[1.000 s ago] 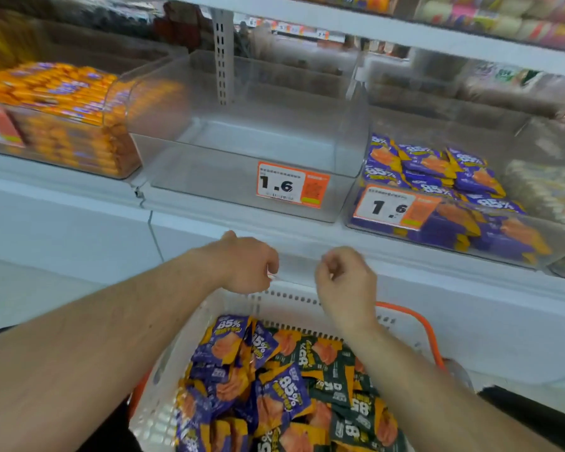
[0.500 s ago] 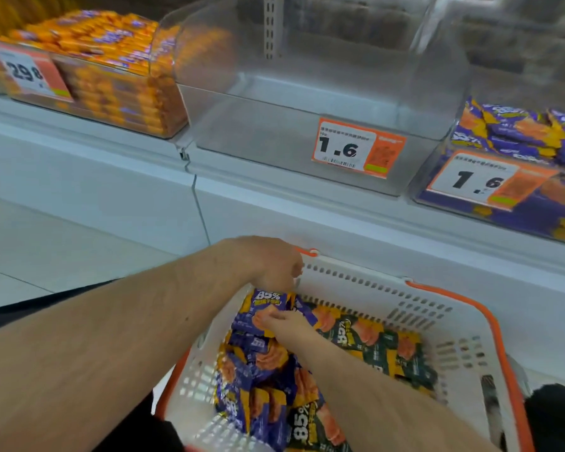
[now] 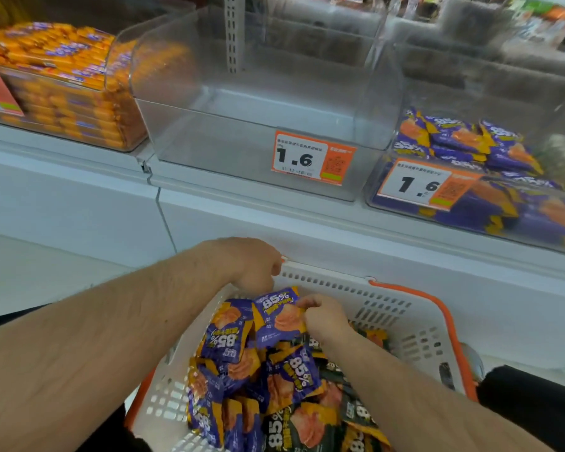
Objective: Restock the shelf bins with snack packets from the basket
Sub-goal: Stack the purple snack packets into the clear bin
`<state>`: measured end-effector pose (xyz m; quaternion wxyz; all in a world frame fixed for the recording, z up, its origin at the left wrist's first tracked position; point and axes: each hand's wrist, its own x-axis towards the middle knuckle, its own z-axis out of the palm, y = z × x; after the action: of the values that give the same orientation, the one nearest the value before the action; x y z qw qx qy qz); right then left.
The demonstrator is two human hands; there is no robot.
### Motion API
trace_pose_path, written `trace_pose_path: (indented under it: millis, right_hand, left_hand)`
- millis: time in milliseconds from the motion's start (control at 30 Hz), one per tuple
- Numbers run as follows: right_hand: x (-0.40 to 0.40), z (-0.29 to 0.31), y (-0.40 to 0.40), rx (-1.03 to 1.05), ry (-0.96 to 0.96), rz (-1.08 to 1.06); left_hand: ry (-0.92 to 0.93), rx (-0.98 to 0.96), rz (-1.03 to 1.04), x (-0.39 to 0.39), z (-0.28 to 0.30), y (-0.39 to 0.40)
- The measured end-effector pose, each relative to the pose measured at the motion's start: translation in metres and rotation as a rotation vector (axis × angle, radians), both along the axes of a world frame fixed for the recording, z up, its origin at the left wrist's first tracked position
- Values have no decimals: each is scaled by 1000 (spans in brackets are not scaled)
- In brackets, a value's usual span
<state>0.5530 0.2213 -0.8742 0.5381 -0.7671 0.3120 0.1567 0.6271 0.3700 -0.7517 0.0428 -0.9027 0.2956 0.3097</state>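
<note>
A white basket [image 3: 415, 340] with an orange handle sits below the shelf and holds several purple snack packets [image 3: 229, 340] on the left and dark green ones [image 3: 307, 429] on the right. My right hand [image 3: 323, 318] pinches the right edge of one purple packet [image 3: 276, 318] that is lifted at the far end of the pile. My left hand [image 3: 248, 265] hangs over the basket's far left corner with its fingers curled down; what they touch is hidden. Above, a clear shelf bin [image 3: 242, 148] stands with nothing in it.
To the right, another clear bin [image 3: 519, 220] holds matching purple packets [image 3: 454, 138]. A bin of orange packets [image 3: 62, 93] fills the shelf's left end. Price tags [image 3: 310, 158] reading 1.6 hang on the bin fronts. The white shelf front [image 3: 307, 223] runs just behind the basket.
Both hands dropped from in front of the shelf into the basket. My right hand took hold of a purple packet and has lifted it slightly. The view tilted down.
</note>
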Motion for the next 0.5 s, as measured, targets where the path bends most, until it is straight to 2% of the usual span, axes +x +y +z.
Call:
trace_pose_path:
  millis: [133, 267, 367, 500]
  right_hand:
    - [-8, 39, -40, -24, -116, -7]
    - [-14, 75, -69, -51, -239, 23]
    - [-22, 104, -87, 9, -344, -5]
    - [-34, 143, -108, 55, -489, -16]
  left_hand:
    - [-27, -52, -10, -3, 5, -21]
    - [-37, -118, 65, -2, 12, -42]
    - [-7, -117, 46, -2, 35, -53]
    - [-7, -393, 10, -3, 68, -70]
